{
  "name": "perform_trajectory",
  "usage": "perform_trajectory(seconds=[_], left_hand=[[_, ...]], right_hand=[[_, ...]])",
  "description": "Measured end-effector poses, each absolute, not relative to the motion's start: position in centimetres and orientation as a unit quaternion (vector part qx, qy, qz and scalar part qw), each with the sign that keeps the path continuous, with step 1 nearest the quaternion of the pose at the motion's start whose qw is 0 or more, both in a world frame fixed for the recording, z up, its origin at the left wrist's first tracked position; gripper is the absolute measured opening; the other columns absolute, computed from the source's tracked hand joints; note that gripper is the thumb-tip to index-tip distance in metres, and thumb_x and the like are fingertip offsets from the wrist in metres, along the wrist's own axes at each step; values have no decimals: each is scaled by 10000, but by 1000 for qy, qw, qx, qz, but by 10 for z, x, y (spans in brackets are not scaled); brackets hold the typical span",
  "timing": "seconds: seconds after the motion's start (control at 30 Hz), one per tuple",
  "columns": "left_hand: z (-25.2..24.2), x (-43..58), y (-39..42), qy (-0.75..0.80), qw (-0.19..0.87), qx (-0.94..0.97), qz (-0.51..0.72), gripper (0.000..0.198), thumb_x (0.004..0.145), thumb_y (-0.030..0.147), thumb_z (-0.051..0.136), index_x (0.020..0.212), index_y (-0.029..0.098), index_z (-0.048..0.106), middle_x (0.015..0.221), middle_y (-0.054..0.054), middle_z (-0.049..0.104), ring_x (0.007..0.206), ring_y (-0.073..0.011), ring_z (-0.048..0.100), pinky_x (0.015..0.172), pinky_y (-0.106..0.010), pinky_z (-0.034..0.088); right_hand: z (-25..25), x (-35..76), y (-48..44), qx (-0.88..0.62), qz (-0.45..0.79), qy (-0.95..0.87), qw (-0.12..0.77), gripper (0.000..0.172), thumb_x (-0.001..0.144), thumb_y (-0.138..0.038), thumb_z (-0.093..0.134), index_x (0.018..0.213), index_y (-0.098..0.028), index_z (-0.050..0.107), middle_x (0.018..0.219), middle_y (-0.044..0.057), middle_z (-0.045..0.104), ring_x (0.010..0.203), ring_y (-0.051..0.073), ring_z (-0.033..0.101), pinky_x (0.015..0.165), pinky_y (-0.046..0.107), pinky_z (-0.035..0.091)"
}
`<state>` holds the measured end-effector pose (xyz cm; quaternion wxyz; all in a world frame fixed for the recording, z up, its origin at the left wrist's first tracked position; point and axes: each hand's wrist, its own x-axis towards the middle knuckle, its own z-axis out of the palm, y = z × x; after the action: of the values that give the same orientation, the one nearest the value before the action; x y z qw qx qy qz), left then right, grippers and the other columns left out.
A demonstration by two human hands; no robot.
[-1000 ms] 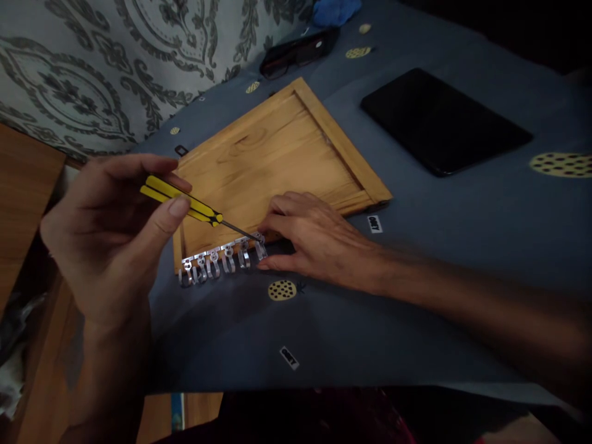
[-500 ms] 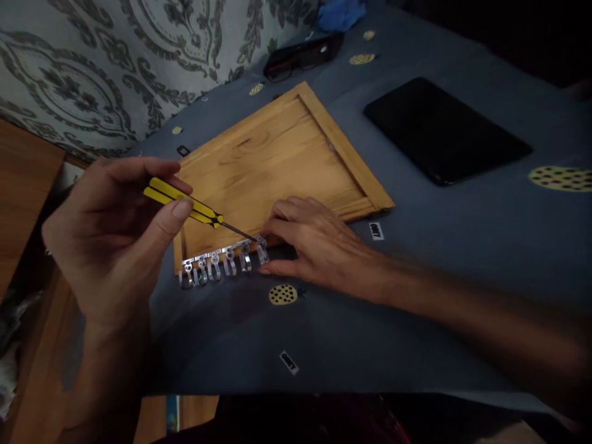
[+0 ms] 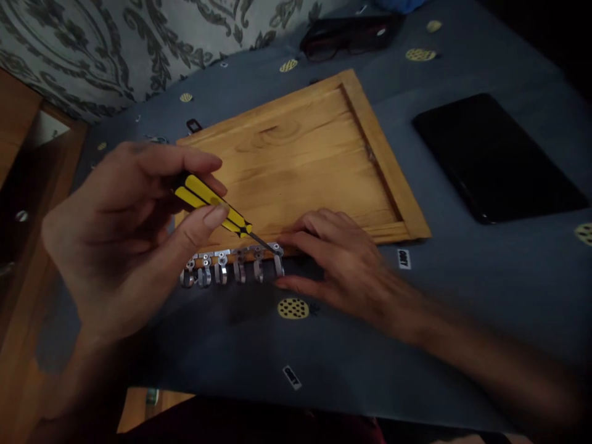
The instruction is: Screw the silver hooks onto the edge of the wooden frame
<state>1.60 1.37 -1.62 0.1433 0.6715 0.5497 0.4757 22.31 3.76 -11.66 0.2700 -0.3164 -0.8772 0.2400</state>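
My left hand (image 3: 134,234) is closed round the yellow-and-black handle of a screwdriver (image 3: 217,206). The screwdriver slants down to the right, its tip at the rightmost metal hook (image 3: 278,262). My right hand (image 3: 340,265) has its thumb and fingers at that same hook, steadying it against the board's edge. A row of silver hooks (image 3: 222,268) runs along the near edge of a framed wooden board (image 3: 291,166), which lies flat on the cloth. Whether the tip sits in a screw head is too small to tell.
A black tablet (image 3: 497,157) lies right of the board on the blue pineapple-print cloth (image 3: 351,364). Behind the board are glasses (image 3: 330,50) and a dark case (image 3: 356,31). A small dark buckle-like piece (image 3: 193,126) is by the far left corner. Wooden furniture (image 3: 28,345) stands at left.
The view has shifted, so the board and tablet appear further right. My left hand still grips the screwdriver, with its tip at the end hook. My right hand stays at that hook.
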Motion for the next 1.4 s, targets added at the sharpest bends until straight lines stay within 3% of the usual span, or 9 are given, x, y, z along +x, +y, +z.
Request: perform_trajectory(seconds=[0.23, 0.7, 1.03, 1.23, 1.4], left_hand=[[-17, 10, 14, 562, 155, 695, 421, 318, 823, 222, 801, 1100, 374, 758, 995, -16, 702, 907, -221, 689, 778, -404, 652], [-20, 7, 15, 534, 114, 722, 425, 294, 795, 257, 836, 1062, 361, 768, 987, 9, 711, 844, -191, 666, 632, -384, 585], [-15, 14, 6, 594, 101, 696, 392, 239, 842, 343, 794, 1073, 387, 755, 1078, -10, 732, 916, -251, 699, 819, -516, 613], [-12, 14, 11, 598, 71, 704, 376, 179, 817, 330, 815, 987, 356, 766, 1010, -18, 739, 881, -242, 688, 689, -457, 629], [-13, 10, 12, 563, 75, 735, 370, 230, 856, 284, 785, 1074, 358, 770, 1026, -5, 747, 888, -218, 698, 685, -419, 614]], right_hand=[[-116, 223, 37, -315, 237, -877, 274, 331, 888, -447, 730, 1016, -145, 690, 998, 112, 655, 953, 280, 600, 835, 433, 495], [-118, 222, 38, -316, 235, -878, 274, 377, 860, -453, 764, 1052, -134, 712, 981, 101, 648, 928, 266, 599, 814, 418, 484], [-117, 224, 39, -306, 236, -880, 277, 378, 888, -474, 724, 1051, -133, 707, 981, 95, 630, 919, 257, 576, 806, 406, 462], [-116, 223, 39, -308, 239, -878, 279, 382, 873, -436, 751, 1073, -113, 713, 980, 103, 626, 911, 259, 569, 796, 401, 445], [-117, 223, 39, -305, 235, -881, 276, 388, 875, -457, 747, 1068, -123, 705, 982, 98, 621, 913, 259, 571, 797, 401, 447]])
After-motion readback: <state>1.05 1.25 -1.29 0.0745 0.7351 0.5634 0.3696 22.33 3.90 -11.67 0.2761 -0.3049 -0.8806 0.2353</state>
